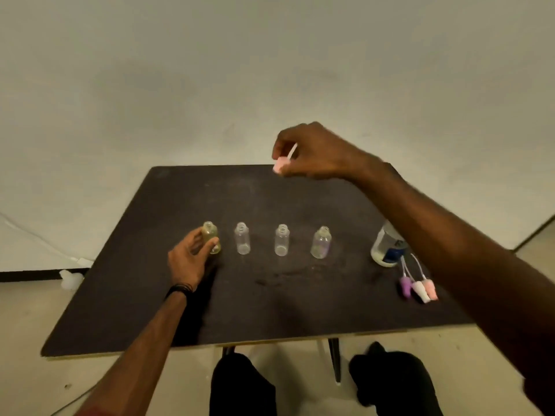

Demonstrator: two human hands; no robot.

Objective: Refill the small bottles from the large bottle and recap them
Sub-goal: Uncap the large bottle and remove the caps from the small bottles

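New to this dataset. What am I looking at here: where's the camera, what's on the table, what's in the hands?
There is one picture, from a camera on the person's head, looking down. No robot, just bare hands. On the dark table stand four small uncapped bottles in a row. The left hand grips the leftmost bottle. The right hand, raised over the far edge, pinches a pink pump cap with its tube. The large bottle stands at right, three more caps lying in front of it.

The large bottle's [387, 250] blue label seems too blurred to read.
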